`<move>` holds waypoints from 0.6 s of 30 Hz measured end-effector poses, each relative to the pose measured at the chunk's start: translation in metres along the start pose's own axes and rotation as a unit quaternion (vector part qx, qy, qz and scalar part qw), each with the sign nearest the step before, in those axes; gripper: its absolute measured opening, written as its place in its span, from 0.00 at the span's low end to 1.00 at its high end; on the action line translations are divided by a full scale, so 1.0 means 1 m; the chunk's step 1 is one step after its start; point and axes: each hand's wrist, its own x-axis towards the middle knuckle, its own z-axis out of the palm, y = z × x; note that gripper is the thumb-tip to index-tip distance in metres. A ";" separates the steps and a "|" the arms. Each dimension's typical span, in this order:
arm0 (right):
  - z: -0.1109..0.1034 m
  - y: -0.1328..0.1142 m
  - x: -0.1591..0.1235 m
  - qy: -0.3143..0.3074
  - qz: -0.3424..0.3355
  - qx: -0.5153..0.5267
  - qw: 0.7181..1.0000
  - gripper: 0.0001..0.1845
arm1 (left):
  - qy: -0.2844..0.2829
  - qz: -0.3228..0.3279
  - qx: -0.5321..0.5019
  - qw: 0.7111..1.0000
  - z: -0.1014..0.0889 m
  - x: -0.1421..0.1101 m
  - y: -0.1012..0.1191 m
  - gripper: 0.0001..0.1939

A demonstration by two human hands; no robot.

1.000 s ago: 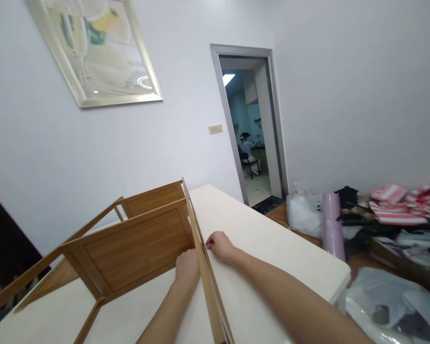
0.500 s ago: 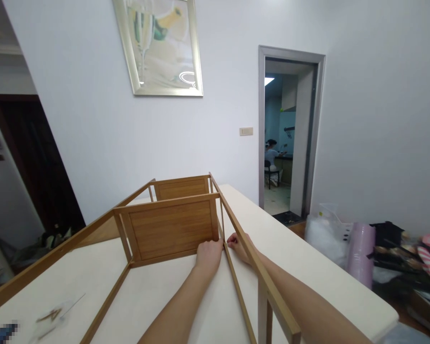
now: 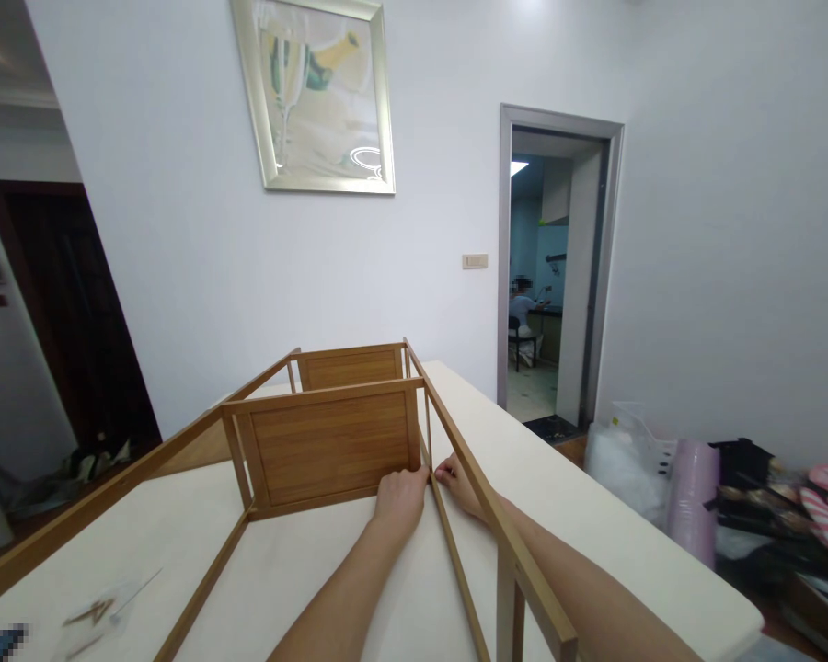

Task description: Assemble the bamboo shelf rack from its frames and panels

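Observation:
A wooden shelf frame lies on its side across the white table, with a panelled shelf board standing upright between its rails. My left hand is closed around the board's lower right corner, where it meets the lower rail. On the other side of that joint is my right hand, reaching beneath the upper right rail. Its thumb and fingertips are pinched together near the rail; whatever they hold is too small to make out. A second shelf board is farther back.
Several brownish screws and a clear plastic bag lie at the table's left front. Bubble wrap, a pink roll and other goods crowd the floor at right. A person sits beyond the doorway.
The view has tilted slightly upward, so the wall and doorway sit lower. Both hands stay at the same joint, with little visible movement.

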 end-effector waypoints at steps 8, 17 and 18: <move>0.001 0.002 -0.003 0.018 0.009 -0.005 1.000 0.05 | -0.009 0.004 0.011 1.000 0.001 0.003 -0.001 0.19; -0.003 0.000 -0.003 0.006 -0.012 -0.005 1.000 0.06 | -0.013 0.006 0.006 1.000 -0.001 0.002 -0.001 0.18; -0.003 0.000 -0.004 0.006 -0.009 -0.003 1.000 0.07 | -0.013 0.006 0.005 1.000 -0.001 0.002 -0.001 0.18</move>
